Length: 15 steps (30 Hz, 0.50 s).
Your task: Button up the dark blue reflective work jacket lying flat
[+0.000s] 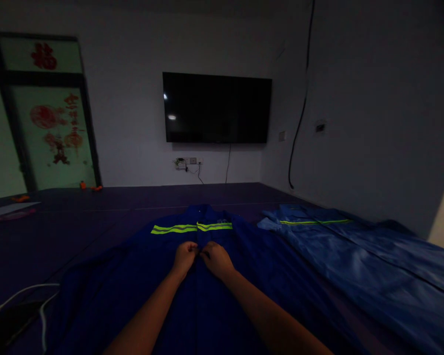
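A dark blue work jacket lies spread out in front of me, its collar at the far end and a yellow-green reflective stripe across the chest. Just below that stripe, both hands meet at the front opening. My left hand is closed, its fingers pinching the jacket's front edge. Close beside it, my right hand is also closed on the opposite edge, thumb and fingers together. Whether a button or snap sits between the fingertips is too dark to make out.
To the right lies a lighter blue garment with a yellow stripe. A white cable runs by a dark object at lower left. Small orange things rest near the door. A television hangs on the far wall.
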Tool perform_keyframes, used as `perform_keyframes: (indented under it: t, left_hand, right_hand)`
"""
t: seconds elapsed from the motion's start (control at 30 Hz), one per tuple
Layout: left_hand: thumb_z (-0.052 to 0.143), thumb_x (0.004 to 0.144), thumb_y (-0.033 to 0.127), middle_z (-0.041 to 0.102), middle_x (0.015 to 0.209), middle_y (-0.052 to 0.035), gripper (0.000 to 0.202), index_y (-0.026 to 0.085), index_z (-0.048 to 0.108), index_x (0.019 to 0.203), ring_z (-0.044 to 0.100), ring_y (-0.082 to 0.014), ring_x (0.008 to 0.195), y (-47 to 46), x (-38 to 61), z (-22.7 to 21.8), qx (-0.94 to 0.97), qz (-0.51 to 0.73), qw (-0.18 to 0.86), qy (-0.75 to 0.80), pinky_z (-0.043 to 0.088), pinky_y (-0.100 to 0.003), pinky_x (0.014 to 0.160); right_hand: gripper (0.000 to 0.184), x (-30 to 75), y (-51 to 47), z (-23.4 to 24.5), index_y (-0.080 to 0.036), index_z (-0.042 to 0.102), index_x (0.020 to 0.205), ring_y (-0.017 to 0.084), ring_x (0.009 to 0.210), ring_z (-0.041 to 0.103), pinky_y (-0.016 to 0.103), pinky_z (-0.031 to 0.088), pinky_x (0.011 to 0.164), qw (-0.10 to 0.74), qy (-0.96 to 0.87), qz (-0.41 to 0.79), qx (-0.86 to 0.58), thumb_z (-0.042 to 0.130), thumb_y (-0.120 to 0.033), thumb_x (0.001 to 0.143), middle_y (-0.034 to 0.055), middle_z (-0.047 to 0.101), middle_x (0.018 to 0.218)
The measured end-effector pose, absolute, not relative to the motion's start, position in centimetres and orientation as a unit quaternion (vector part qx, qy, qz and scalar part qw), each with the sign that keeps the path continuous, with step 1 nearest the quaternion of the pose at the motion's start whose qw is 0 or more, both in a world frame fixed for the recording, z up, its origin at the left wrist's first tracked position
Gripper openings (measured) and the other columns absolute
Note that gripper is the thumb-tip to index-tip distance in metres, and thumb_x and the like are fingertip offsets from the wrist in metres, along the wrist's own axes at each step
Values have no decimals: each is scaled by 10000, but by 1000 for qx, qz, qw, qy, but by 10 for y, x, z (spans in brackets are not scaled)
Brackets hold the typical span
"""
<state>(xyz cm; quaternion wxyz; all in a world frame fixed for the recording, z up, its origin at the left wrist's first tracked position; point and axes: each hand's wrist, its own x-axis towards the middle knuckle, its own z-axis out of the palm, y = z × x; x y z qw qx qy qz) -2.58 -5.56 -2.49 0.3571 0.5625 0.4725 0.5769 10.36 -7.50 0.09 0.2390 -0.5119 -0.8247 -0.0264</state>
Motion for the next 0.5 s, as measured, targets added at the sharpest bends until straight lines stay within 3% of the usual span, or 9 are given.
perform_keyframes:
  t: [0.5]
  left_hand:
    - [577,640,248,604,595,-14,171,132,615,761,537,-121,545,-49,-28,-33,593,579,312,465,370,-204,507]
  right_hand:
    - [248,103,-76,2,-184,655,855,153,864,568,215,378,703,195,-827,-69,-523,421,-261,826,59,626,914]
